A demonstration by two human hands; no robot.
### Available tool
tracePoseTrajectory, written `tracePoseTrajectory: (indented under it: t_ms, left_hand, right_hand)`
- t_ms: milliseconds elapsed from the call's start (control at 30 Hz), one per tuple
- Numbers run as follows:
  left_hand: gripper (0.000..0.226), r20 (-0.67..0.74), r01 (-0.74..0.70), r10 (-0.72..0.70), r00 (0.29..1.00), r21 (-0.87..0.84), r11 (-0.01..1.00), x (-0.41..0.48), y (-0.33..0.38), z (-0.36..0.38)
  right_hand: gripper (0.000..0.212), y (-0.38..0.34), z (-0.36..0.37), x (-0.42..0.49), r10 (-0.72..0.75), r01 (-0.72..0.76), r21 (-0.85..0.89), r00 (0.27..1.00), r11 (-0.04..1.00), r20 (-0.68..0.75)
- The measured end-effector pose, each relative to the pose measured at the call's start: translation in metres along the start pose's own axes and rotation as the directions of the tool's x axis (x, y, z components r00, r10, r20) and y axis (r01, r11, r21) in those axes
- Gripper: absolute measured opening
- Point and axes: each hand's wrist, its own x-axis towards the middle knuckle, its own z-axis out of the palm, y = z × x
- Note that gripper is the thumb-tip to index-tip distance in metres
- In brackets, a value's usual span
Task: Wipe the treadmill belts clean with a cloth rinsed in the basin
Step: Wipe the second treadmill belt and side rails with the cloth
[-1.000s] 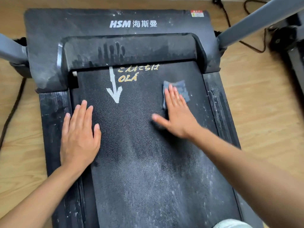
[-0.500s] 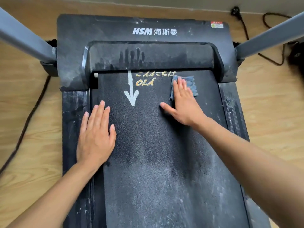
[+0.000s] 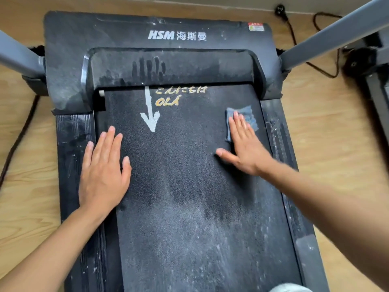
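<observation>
The black treadmill belt runs down the middle of the view, dark and damp near the top, dusty white lower down. A small grey-blue cloth lies on the belt's upper right, beside the right side rail. My right hand presses flat on the cloth with straight fingers, thumb spread left. My left hand rests flat on the belt's left edge, fingers straight, holding nothing. No basin is in view.
The dusty motor cover with a white logo bears finger marks. Grey uprights slant out on both sides. Cables lie on the wooden floor. Another machine stands at the right edge. A pale object shows at the bottom.
My right hand has slid the cloth right and back from the belt's top edge, toward the right rail. My left hand stays flat on the left edge.
</observation>
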Motion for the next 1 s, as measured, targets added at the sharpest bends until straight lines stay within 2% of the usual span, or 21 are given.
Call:
tracePoseTrajectory:
  t_ms: [133,233,333,433,500,600,700,900,1000]
  left_hand:
    - [0.064,-0.005,0.027,-0.027,1.0,-0.031,0.999,0.002,0.002,0.0]
    - [0.063,-0.009,0.024,-0.024,1.0,-0.029,0.999,0.002,0.0,-0.001]
    - [0.063,-0.011,0.022,-0.022,1.0,-0.029,0.999,0.002,0.001,-0.003]
    - [0.063,-0.018,0.013,-0.013,1.0,-0.014,1.0,0.002,-0.001,-0.002]
    - [0.063,-0.016,0.001,-0.001,1.0,-0.007,1.0,0.001,-0.002,-0.001]
    - [0.063,-0.007,-0.012,0.012,1.0,-0.005,1.0,0.003,-0.004,-0.002]
    - [0.063,0.003,-0.004,0.004,1.0,-0.003,1.0,0.002,-0.003,-0.002]
    - [0.064,-0.021,0.01,-0.01,1.0,-0.012,1.0,0.003,-0.002,0.001]
    - [0.063,-0.03,0.007,-0.007,1.0,-0.014,1.0,0.002,-0.002,0.001]
  right_hand:
    - [0.109,-0.029,0.07,-0.147,0.034,-0.038,0.048,0.996,0.998,0.077]
    - [0.11,-0.034,0.085,-0.187,0.05,-0.063,0.065,0.981,0.996,0.188]
    - [0.111,-0.03,0.056,-0.127,0.033,-0.038,0.034,0.989,0.999,0.144]
    - [0.113,-0.012,0.008,-0.01,0.046,-0.046,0.017,0.999,0.999,0.021]
    - [0.118,-0.002,-0.027,0.056,0.088,-0.088,0.026,0.996,0.996,-0.002]
    - [0.124,0.008,-0.044,0.082,0.077,-0.077,-0.01,0.997,0.997,-0.001]
    - [0.124,0.015,-0.019,0.024,0.052,-0.052,-0.013,0.999,0.999,0.016]
    - [0.111,0.02,0.076,-0.196,0.008,-0.007,-0.011,0.992,1.0,0.128]
    - [0.112,0.022,0.091,-0.215,0.026,-0.022,-0.022,0.983,1.0,0.184]
